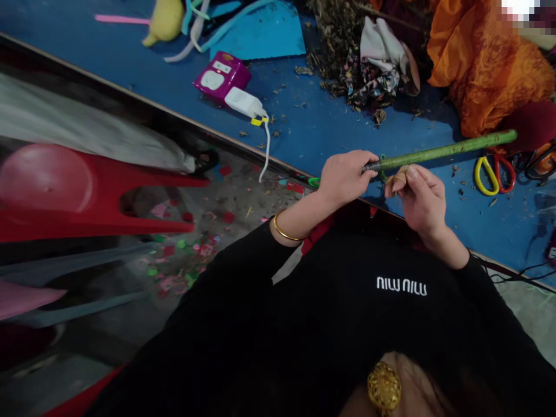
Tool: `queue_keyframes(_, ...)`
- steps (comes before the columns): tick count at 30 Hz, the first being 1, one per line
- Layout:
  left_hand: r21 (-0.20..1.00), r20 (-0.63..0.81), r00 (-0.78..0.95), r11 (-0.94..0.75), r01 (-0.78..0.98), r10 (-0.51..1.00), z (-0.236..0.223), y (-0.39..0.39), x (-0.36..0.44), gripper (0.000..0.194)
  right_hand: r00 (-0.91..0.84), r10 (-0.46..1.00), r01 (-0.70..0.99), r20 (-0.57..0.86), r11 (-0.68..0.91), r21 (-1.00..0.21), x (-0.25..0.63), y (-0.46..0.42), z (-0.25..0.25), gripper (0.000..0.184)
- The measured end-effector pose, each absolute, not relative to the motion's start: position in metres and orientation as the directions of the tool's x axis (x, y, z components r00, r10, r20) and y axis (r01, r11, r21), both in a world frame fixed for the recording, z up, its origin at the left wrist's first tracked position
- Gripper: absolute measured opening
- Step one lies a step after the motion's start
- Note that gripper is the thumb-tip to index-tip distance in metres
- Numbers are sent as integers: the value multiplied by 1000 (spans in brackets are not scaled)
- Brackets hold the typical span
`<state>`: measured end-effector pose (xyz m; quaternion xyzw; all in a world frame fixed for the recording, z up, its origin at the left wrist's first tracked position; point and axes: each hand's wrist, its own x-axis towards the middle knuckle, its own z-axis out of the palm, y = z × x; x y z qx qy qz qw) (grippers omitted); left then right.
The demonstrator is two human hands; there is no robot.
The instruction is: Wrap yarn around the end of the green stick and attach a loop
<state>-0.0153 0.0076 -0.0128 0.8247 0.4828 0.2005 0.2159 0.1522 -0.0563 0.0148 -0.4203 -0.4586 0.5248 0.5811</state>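
My left hand (347, 176) is closed around the dark, ridged end of a long green stick (452, 149) at the table's near edge. The stick points right and slightly away from me, over the blue tabletop. Just below its dark end, the thumb and fingers of my right hand (423, 197) pinch a small tan-brown scrap (397, 180), perhaps a dried leaf; its exact kind is unclear. A thin green strand shows between the two hands. To the right of my right hand lie scissors (487, 175) with yellow and red handles.
A purple power socket (222, 76) with a white plug (244, 102) sits on the blue table (295, 133). Dried plant matter (330, 35), crumpled cloth (384, 49) and orange fabric (486, 63) lie at the back. A red stool (47, 191) is at left, above scrap-strewn floor.
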Motion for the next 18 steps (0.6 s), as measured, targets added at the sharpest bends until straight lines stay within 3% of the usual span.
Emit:
queue_keyframes(6, 509, 158, 488, -495, 704, 858, -10, 5, -19, 31, -169, 951, 128, 260, 282, -951, 168, -21, 52, 44)
queue_keyframes(10, 488, 126, 478, -474, 733, 869, -8, 4, -19, 39, -206, 932, 253, 298, 345, -904, 174, 8, 58, 43)
queue_keyframes(18, 490, 163, 466, -481, 727, 870, -6, -4, -17, 43, -83, 997, 95, -9, -1, -995, 168, 49, 36, 30)
